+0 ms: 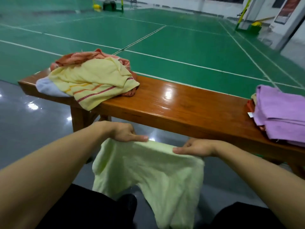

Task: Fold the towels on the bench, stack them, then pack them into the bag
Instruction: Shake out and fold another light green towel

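A pale green towel [148, 172] hangs in front of me, below the near edge of the wooden bench [181, 103]. My left hand [125, 132] pinches its top edge on the left. My right hand [196, 148] pinches the same edge on the right. The towel sags between them and drapes down over my dark-trousered knees. On the bench's left end lies an unfolded heap: a yellow striped towel [92, 80] over an orange one [82, 57] and a white one [47, 87]. At the bench's right end sits a folded stack topped by a purple towel [280, 113]. No bag is visible.
The bench's glossy middle stretch lies between heap and stack. Grey shiny floor [33, 113] runs under and before the bench. Beyond it spreads a green court [181, 38] with white lines, posts and equipment far back.
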### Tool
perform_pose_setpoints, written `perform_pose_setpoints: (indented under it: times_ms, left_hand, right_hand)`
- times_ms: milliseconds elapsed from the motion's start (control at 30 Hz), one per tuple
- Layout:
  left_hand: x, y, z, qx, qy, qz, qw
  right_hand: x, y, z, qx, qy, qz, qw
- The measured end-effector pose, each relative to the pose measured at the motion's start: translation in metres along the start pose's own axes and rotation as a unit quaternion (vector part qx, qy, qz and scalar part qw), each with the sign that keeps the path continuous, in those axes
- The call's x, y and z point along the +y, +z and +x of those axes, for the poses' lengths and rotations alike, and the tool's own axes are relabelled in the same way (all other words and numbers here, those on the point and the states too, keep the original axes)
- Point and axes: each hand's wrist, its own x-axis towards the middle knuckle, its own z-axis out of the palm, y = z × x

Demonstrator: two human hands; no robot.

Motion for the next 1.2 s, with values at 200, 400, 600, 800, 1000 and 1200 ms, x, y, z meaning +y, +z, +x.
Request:
perform_pose_setpoints:
  times_ms: [200,400,600,800,1000,1200]
  left_hand:
    - [-0.011,-0.041,-0.048,0.054,0.005,-0.046,0.997]
    - [-0.018,-0.098,-0.094,0.204,0.02,-0.039,0.978]
    - [-0.011,-0.156,-0.122,0.233,0.003,0.052,0.971]
    - [0.003,-0.199,-0.114,0.285,0.006,-0.025,0.958]
    - [0.035,-0.243,-0.08,0.344,0.066,-0.304,0.886]
    - [0.077,-0.285,-0.079,0.552,0.086,-0.128,0.819]
  right_hand:
    - [0.001,-0.024,-0.063,0.009,0.014,0.04,0.999]
    - [0.021,-0.069,-0.13,0.106,-0.005,0.113,0.988]
    - [0.026,-0.149,-0.192,0.195,-0.015,0.209,0.958]
    - [0.029,-0.205,-0.193,0.301,-0.054,0.356,0.883]
    - [0.033,-0.25,-0.171,0.542,-0.029,0.226,0.809]
    - [0.029,-0.273,-0.187,0.669,-0.016,0.053,0.741]
